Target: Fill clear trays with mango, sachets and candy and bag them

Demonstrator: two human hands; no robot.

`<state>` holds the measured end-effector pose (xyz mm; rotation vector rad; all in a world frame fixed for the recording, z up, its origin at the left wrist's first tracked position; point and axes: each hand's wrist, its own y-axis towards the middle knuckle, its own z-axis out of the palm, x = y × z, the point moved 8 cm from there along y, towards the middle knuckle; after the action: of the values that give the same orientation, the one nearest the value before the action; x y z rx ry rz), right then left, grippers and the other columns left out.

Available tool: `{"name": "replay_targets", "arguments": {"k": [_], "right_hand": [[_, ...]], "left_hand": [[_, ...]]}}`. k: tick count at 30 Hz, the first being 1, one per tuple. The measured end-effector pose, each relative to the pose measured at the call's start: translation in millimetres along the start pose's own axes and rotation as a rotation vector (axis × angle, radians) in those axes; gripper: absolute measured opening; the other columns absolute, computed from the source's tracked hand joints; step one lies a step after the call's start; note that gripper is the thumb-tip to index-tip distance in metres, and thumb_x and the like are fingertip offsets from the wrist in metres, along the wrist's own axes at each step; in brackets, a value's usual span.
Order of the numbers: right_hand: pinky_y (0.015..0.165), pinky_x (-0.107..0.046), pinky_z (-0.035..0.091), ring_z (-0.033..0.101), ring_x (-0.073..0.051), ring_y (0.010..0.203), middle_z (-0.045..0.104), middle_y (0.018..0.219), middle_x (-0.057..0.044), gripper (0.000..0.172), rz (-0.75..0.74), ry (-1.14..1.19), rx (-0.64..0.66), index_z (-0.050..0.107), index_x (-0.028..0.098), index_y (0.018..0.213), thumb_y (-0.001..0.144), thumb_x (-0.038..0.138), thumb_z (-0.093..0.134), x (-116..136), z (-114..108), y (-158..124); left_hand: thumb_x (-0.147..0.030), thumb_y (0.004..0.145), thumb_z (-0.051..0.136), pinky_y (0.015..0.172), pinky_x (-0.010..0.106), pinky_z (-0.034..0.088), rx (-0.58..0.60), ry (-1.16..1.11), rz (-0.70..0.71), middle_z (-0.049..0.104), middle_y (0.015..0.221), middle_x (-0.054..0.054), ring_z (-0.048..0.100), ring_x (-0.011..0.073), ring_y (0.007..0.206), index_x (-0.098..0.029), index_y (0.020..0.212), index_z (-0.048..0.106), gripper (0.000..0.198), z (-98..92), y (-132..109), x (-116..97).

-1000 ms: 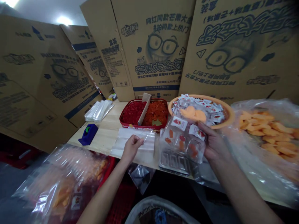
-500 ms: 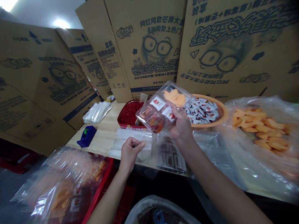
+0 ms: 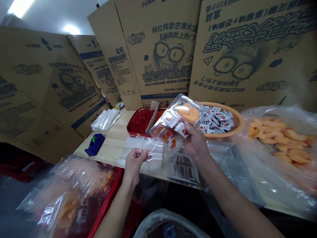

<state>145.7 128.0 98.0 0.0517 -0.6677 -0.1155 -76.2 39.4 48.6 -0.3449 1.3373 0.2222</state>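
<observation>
My right hand (image 3: 195, 138) grips a clear plastic compartment tray (image 3: 178, 100) by its near right side, holding it tilted above the table. Inside the tray are orange candy-like pieces (image 3: 189, 113), white sachets (image 3: 169, 119) with red prints, and smaller orange-red pieces (image 3: 166, 135). With thumb and fingers pinched, my left hand (image 3: 135, 163) holds the edge of a thin clear plastic bag (image 3: 154, 152), just left of the tray. Flat clear bags (image 3: 128, 145) lie beneath that hand. Clear compartment trays (image 3: 184, 168) lie below my right hand.
Behind stand a red container (image 3: 138, 135) of red pieces with a cardboard divider, and an orange basket (image 3: 239, 124) of sachets. A bag of orange pieces (image 3: 282, 135) is at right. A blue tape dispenser (image 3: 95, 145), red crate (image 3: 106, 201) and large cartons (image 3: 170, 49) surround the table.
The tray has shifted slightly down and right with my right hand, and its sachets show more plainly. My left hand has moved a little left, stretching the clear bag.
</observation>
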Motion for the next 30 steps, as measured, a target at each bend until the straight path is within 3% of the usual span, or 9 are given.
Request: {"name": "replay_targets", "arguments": {"k": [10, 14, 16, 19, 25, 28, 30], "right_hand": [[0.075, -0.029, 0.052, 0.063, -0.017, 0.086, 0.07, 0.085, 0.001, 0.022, 0.16, -0.096, 0.076, 0.067, 0.022, 0.078, 0.057, 0.024, 0.074, -19.3, 6.0, -10.0], [0.063, -0.027, 0.053, 0.064, -0.016, 0.073, 0.07, 0.079, 0.002, 0.027, 0.267, -0.137, 0.035, 0.066, 0.021, 0.082, 0.056, 0.023, 0.075, -32.2, 3.2, -13.2], [0.06, -0.025, 0.052, 0.063, -0.014, 0.069, 0.07, 0.078, 0.002, 0.029, 0.312, -0.148, 0.029, 0.065, 0.021, 0.082, 0.055, 0.022, 0.076, -40.4, 3.4, -15.5], [0.06, -0.026, 0.051, 0.063, -0.014, 0.067, 0.069, 0.081, 0.001, 0.028, 0.365, -0.173, 0.07, 0.065, 0.021, 0.085, 0.058, 0.025, 0.074, -51.4, 9.6, -22.5], [0.072, -0.026, 0.047, 0.06, -0.014, 0.081, 0.068, 0.091, 0.001, 0.031, 0.425, -0.318, 0.268, 0.066, 0.021, 0.087, 0.058, 0.027, 0.075, -60.1, 26.3, -38.5], [0.066, -0.023, 0.044, 0.058, -0.012, 0.071, 0.067, 0.078, 0.002, 0.028, 0.458, -0.386, 0.293, 0.067, 0.019, 0.076, 0.051, 0.024, 0.078, -62.9, 22.6, -39.2], [0.058, -0.022, 0.041, 0.054, -0.009, 0.059, 0.064, 0.064, 0.004, 0.023, 0.493, -0.4, 0.27, 0.064, 0.017, 0.063, 0.049, 0.024, 0.08, -66.3, 16.2, -38.9]], "left_hand": [[-0.036, 0.061, 0.073, 0.058, 0.021, 0.04, 0.026, 0.056, 0.074, 0.064, 0.058, 0.0, 0.06, 0.0111, 0.058, -0.015, 0.064, 0.049, 0.032, 7.5, 1.5, -7.9], [-0.036, 0.06, 0.074, 0.062, 0.023, 0.044, 0.174, 0.111, -0.037, 0.067, 0.066, 0.002, 0.061, 0.0121, 0.061, -0.013, 0.081, 0.059, 0.034, 15.4, -1.1, -4.7], [-0.034, 0.056, 0.076, 0.062, 0.023, 0.045, 0.208, 0.128, -0.119, 0.067, 0.069, 0.003, 0.061, 0.012, 0.062, -0.013, 0.08, 0.061, 0.035, 13.3, -2.2, -0.3], [-0.032, 0.055, 0.077, 0.058, 0.022, 0.046, 0.216, 0.04, -0.196, 0.066, 0.07, 0.001, 0.06, 0.0114, 0.06, -0.014, 0.073, 0.058, 0.032, 8.3, -3.3, 2.9], [-0.028, 0.062, 0.073, 0.053, 0.022, 0.045, 0.241, -0.228, -0.181, 0.063, 0.062, 0.0, 0.058, 0.0104, 0.053, -0.014, 0.073, 0.057, 0.023, 5.0, -2.9, -5.7], [-0.025, 0.062, 0.074, 0.057, 0.022, 0.047, 0.222, -0.25, -0.184, 0.066, 0.074, 0.001, 0.06, 0.0107, 0.059, -0.015, 0.084, 0.061, 0.028, -0.4, -6.2, -8.3], [-0.026, 0.062, 0.073, 0.061, 0.025, 0.048, 0.288, -0.214, -0.23, 0.068, 0.079, 0.004, 0.062, 0.0124, 0.063, -0.015, 0.09, 0.062, 0.032, 2.1, -12.2, -6.9]]}}
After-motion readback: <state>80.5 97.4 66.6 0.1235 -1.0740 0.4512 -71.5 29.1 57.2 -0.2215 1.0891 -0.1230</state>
